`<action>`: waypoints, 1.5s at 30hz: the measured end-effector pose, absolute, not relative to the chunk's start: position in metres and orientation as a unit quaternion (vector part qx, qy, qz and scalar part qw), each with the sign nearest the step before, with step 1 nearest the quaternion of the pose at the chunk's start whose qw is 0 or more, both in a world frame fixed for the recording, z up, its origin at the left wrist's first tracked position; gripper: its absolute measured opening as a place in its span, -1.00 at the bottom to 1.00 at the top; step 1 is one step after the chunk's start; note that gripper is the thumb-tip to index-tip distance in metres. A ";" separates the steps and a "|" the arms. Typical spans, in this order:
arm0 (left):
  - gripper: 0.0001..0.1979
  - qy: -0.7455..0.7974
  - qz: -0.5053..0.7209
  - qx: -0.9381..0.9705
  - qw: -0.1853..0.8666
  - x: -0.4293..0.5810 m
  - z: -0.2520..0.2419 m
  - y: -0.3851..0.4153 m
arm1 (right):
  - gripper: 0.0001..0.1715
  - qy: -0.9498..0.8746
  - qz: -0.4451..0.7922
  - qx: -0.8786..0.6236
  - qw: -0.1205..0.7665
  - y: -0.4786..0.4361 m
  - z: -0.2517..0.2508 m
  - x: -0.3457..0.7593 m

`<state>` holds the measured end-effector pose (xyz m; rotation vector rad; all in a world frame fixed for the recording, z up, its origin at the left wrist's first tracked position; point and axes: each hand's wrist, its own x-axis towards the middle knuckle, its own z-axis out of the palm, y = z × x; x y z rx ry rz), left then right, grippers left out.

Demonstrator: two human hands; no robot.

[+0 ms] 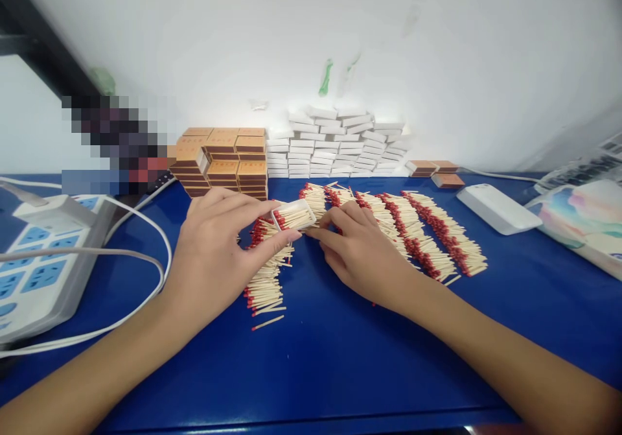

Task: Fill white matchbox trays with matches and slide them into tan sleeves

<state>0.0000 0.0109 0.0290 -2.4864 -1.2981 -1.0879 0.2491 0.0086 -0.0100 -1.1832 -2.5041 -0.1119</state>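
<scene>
My left hand grips a small white matchbox tray between thumb and fingers, above the table. Red-headed matches lie inside it, their heads toward the left. My right hand is closed, with its fingertips bunched at the tray's right end. Whatever sits between those fingertips is too small and covered to make out. Below the left hand lies a row of loose matches, partly hidden by that hand. More match rows spread out behind and to the right of my right hand.
Against the wall stand stacked orange matchboxes and a pile of white trays. A few matchboxes, a white power bank and a colourful soft pack are at right. A power strip with white cables occupies the left.
</scene>
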 end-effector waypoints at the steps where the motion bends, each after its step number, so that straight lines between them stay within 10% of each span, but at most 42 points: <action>1: -0.64 -0.430 -0.361 -0.825 0.068 0.000 0.029 0.011 | -0.53 -0.888 -0.040 -0.420 0.184 0.009 -0.010 0.249; 45: -0.65 -0.411 -0.352 -0.835 0.094 -0.003 0.025 0.016 | -0.78 -0.884 -0.108 -0.430 0.145 0.010 -0.012 0.239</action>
